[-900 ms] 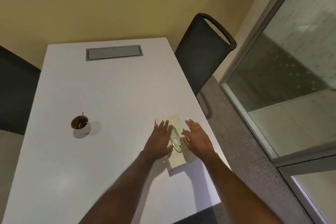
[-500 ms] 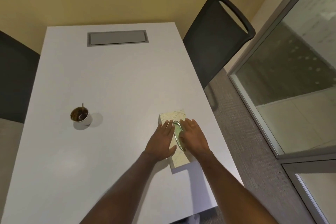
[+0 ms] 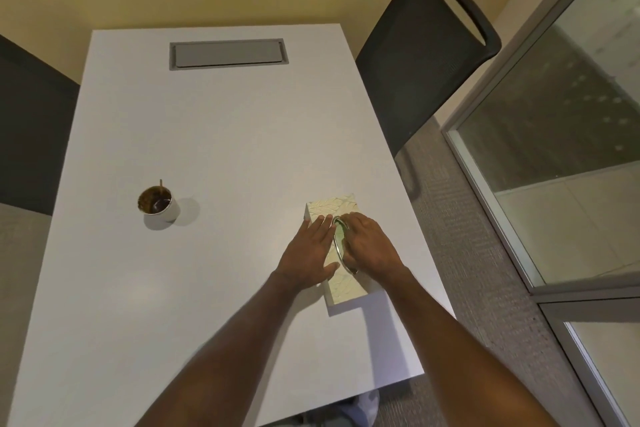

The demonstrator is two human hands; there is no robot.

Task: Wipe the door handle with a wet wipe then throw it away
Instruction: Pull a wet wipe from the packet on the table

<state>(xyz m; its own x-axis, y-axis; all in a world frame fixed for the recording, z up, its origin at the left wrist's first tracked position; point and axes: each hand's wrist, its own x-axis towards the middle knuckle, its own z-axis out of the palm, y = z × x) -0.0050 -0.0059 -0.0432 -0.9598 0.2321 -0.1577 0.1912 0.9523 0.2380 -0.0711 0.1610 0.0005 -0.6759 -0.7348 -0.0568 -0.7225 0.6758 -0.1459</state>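
The wipe box point(image 3: 337, 246) in front of you is a pale rectangular box with an embossed leaf pattern on its top face. It lies flat on the white table point(image 3: 214, 135), near the right edge, its long axis running away from you and angled slightly left. An oval dispensing opening point(image 3: 340, 243) with a shiny rim sits in the centre of the top face; the inside appears greenish. No wipe can be made out protruding. The near end and far end of the box are exposed.
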